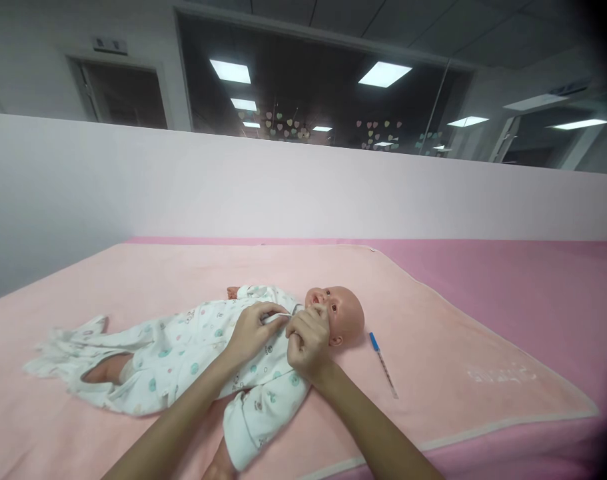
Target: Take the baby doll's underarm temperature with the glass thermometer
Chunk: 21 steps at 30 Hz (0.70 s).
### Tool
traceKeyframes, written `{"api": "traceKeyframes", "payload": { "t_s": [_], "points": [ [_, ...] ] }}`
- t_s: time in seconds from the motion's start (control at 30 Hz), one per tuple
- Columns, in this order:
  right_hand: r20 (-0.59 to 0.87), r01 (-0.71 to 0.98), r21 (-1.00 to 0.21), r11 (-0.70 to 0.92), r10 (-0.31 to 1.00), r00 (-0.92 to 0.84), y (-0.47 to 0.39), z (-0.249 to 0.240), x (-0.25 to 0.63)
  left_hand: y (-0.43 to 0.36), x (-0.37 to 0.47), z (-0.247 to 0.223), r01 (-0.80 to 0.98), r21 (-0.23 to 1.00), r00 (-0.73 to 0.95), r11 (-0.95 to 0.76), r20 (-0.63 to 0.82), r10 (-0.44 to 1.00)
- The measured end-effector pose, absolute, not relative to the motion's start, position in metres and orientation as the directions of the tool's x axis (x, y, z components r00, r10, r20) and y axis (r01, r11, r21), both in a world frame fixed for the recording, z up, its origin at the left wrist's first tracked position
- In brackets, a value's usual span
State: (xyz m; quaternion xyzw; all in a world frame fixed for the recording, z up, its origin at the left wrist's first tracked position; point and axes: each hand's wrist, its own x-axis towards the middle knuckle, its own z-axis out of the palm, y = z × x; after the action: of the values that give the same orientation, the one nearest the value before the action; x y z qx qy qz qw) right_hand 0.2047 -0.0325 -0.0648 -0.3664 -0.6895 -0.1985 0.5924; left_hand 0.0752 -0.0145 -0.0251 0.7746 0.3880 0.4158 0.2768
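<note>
A baby doll (pixel 350 317) lies on its back with its head to the right, dressed in a white romper (pixel 198 343) with green and grey prints. At the doll's neck, my left hand (pixel 256 330) pinches the romper's edge between thumb and fingers. My right hand (pixel 308 337) is closed at the same neckline, just below the doll's chin, its fingertips partly hidden. Both hands nearly meet there, with a thin white edge of cloth between them. To the right of the doll's head lies a glass thermometer (pixel 384 370) with a blue cap, touched by neither hand.
A peach blanket (pixel 433 347) with a pale border lies under the doll, over a pink surface (pixel 533 287). Behind them runs a low white wall (pixel 303 193). Beyond the wall are a dark window (pixel 313 87) with heart stickers and a door (pixel 123 93).
</note>
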Motion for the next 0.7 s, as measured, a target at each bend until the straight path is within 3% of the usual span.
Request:
{"api": "traceKeyframes", "payload": {
  "t_s": [0.27, 0.57, 0.7],
  "points": [
    [0.954, 0.802, -0.175, 0.572, 0.299, -0.005, -0.0346, -0.0628, 0.2058, -0.0132, 0.0748, -0.0264, 0.371, 0.756, 0.361, -0.539, 0.417, 0.834],
    [0.920, 0.882, -0.065, 0.466, 0.370, -0.128, -0.0352, -0.0565, 0.2095, -0.0173, 0.0756, -0.0250, 0.347, 0.774, 0.329, -0.530, 0.429, 0.841],
    [0.920, 0.878, -0.068, 0.473, 0.370, -0.128, -0.0353, -0.0554, 0.2097, -0.0165, 0.0752, -0.0248, 0.339, 0.777, 0.336, -0.531, 0.428, 0.839]
  ]
}}
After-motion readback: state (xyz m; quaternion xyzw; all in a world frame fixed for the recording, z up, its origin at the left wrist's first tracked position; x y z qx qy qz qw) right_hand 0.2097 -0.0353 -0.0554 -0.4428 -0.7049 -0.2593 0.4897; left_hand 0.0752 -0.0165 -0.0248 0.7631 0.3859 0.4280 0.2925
